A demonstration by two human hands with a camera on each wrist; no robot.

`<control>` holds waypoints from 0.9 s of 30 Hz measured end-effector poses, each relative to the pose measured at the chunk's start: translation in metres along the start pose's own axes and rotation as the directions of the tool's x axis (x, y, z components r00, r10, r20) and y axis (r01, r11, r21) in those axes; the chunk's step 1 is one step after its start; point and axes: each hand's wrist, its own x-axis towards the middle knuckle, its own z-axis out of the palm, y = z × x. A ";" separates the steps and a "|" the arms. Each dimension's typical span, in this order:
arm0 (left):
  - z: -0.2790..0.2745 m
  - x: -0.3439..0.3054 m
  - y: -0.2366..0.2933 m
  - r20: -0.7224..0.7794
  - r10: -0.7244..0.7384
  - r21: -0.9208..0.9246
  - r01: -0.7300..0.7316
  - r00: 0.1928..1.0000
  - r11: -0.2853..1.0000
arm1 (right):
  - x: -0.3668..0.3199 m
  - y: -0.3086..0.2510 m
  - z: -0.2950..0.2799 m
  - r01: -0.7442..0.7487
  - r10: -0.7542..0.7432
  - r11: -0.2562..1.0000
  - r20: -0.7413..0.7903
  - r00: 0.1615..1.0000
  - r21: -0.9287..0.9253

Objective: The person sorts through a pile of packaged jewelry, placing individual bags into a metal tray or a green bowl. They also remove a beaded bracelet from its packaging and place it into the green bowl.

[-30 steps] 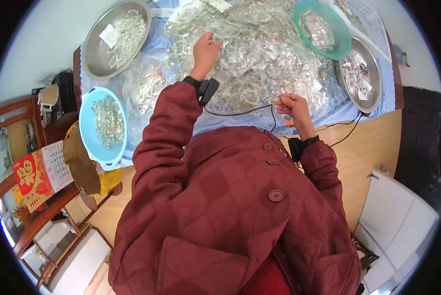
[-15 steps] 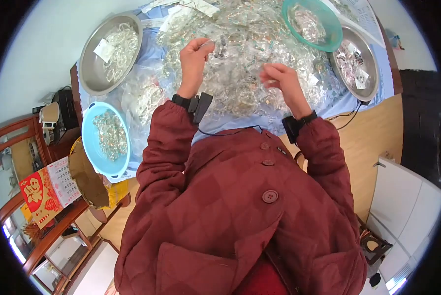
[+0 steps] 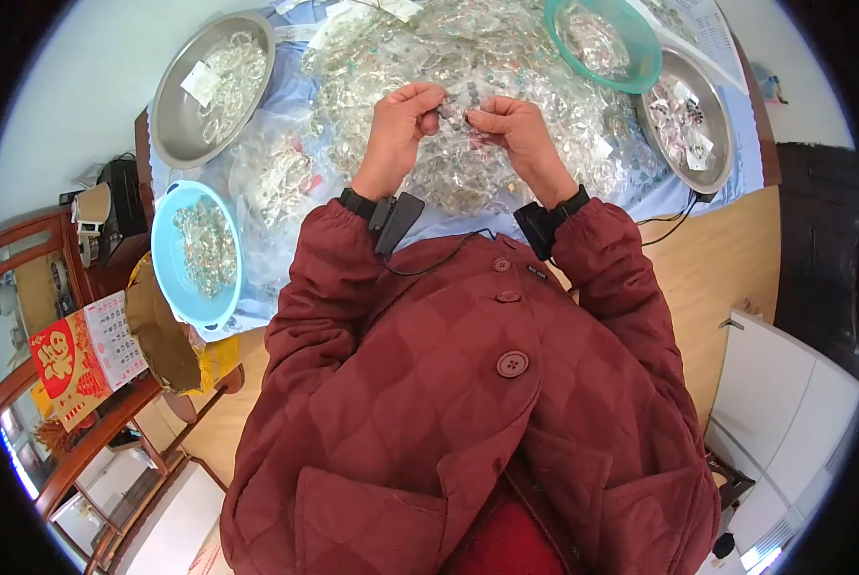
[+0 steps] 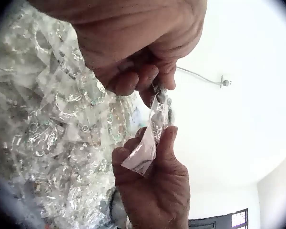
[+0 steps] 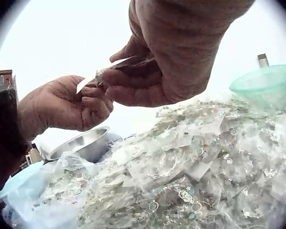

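Note:
Both hands meet above a broad heap of small clear bags holding bracelets (image 3: 487, 182). In the left wrist view a clear plastic bag (image 4: 142, 151) with dark beads (image 4: 162, 98) spans the two hands. The left hand (image 3: 398, 134) pinches the dark-beaded end between thumb and fingers. The right hand (image 3: 521, 139) holds the bag's other part, its thumb and fingers around the plastic. In the right wrist view the right hand (image 5: 176, 52) hides part of the bag, and the left hand (image 5: 66, 102) is close against it.
Steel basins stand at the left (image 3: 173, 120) and right (image 3: 727, 158), a green basket (image 3: 655, 57) at the back right and a light blue basin (image 3: 166, 278) at the front left, all with bagged pieces. A cable (image 3: 674, 233) lies at the table's right edge.
The right hand has moved up and left from the table's front edge to meet the left hand. The left hand has shifted slightly right, and both now hold the bag.

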 end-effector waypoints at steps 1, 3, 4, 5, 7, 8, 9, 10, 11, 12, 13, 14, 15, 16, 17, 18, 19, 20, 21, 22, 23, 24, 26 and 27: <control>-0.001 0.002 -0.001 0.002 -0.002 0.001 0.002 1.000 1.000 | -0.002 0.000 -0.001 0.000 0.000 1.000 -0.002 1.000 0.002; 0.000 0.004 -0.002 0.053 -0.032 -0.064 0.035 0.998 0.997 | -0.005 -0.002 -0.001 -0.014 0.014 0.999 -0.009 1.000 0.036; 0.002 0.004 -0.002 0.081 -0.046 -0.097 0.054 0.996 0.994 | -0.007 -0.002 -0.002 -0.021 0.021 0.998 -0.014 1.000 0.052; 0.006 0.003 -0.003 0.086 -0.051 -0.098 0.059 0.995 0.993 | -0.007 -0.001 -0.004 -0.020 0.021 0.998 -0.021 1.000 0.053; 0.017 0.004 -0.007 0.038 -0.029 -0.156 0.035 0.999 0.987 | -0.004 0.001 -0.010 0.019 -0.013 0.998 -0.105 0.994 0.060; 0.024 0.003 -0.008 0.018 -0.021 -0.186 0.024 1.000 0.982 | -0.004 0.001 -0.014 0.042 -0.032 0.997 -0.151 0.988 0.062; 0.028 0.002 -0.013 0.036 -0.028 -0.188 0.034 0.999 0.982 | -0.006 0.002 -0.016 0.049 -0.039 0.997 -0.168 0.985 0.058; 0.031 0.000 -0.019 0.066 -0.054 -0.065 0.059 0.996 0.996 | -0.005 0.004 -0.017 0.063 -0.045 0.994 -0.190 0.981 0.089; 0.033 -0.001 -0.024 0.092 -0.079 0.060 0.074 0.993 0.995 | -0.004 0.004 -0.019 0.079 -0.052 0.990 -0.209 0.977 0.119; 0.035 0.001 -0.027 0.113 -0.102 0.184 0.080 0.988 0.980 | -0.004 0.003 -0.022 0.095 -0.060 0.984 -0.225 0.973 0.148; 0.039 0.003 -0.028 0.125 -0.098 0.182 0.074 0.987 0.981 | -0.005 0.002 -0.025 0.104 -0.070 0.985 -0.231 0.971 0.141; 0.042 0.004 -0.030 0.118 -0.074 0.190 0.051 0.990 0.980 | -0.007 0.002 -0.027 0.099 -0.062 0.983 -0.224 0.973 0.155; 0.044 0.004 -0.030 0.105 -0.049 0.199 0.027 0.993 0.980 | -0.009 0.002 -0.027 0.090 -0.052 0.981 -0.213 0.976 0.172; 0.044 0.005 -0.029 0.090 -0.023 0.208 0.004 0.996 0.978 | -0.008 0.001 -0.028 0.079 -0.040 0.979 -0.199 0.979 0.188; 0.041 0.006 -0.028 0.086 -0.018 0.207 0.000 0.996 0.978 | -0.007 0.000 -0.029 0.077 -0.040 0.979 -0.193 0.980 0.187; 0.038 0.009 -0.026 0.130 -0.031 0.244 -0.002 0.991 0.970 | -0.009 -0.005 -0.029 0.089 -0.047 0.978 -0.221 0.974 0.187; 0.035 0.010 -0.024 0.173 -0.049 0.281 -0.002 0.984 0.960 | -0.011 -0.009 -0.029 0.099 -0.050 0.977 -0.250 0.967 0.188; 0.033 0.010 -0.025 0.216 -0.070 0.317 -0.002 0.974 0.948 | -0.013 -0.010 -0.030 0.110 -0.053 0.976 -0.281 0.958 0.189; 0.031 0.009 -0.026 0.213 -0.073 0.316 0.002 0.974 0.949 | -0.014 -0.009 -0.033 0.105 -0.049 0.976 -0.282 0.958 0.190; 0.030 0.009 -0.027 0.209 -0.097 0.325 0.025 0.973 0.945 | -0.014 -0.008 -0.037 0.104 -0.060 0.983 -0.269 0.961 0.151; 0.032 0.008 -0.025 0.205 -0.119 0.334 0.045 0.971 0.942 | -0.013 -0.010 -0.039 0.105 -0.074 0.988 -0.254 0.964 0.112; 0.034 0.007 -0.022 0.201 -0.139 0.344 0.063 0.970 0.937 | -0.013 -0.011 -0.039 0.109 -0.088 0.991 -0.237 0.968 0.073; 0.038 0.006 -0.018 0.159 -0.118 0.295 0.067 0.980 0.953 | -0.014 -0.011 -0.038 0.118 -0.096 0.990 -0.244 0.965 0.076; 0.040 0.004 -0.017 0.118 -0.105 0.244 0.074 0.987 0.967 | -0.015 -0.010 -0.038 0.125 -0.101 0.989 -0.258 0.961 0.079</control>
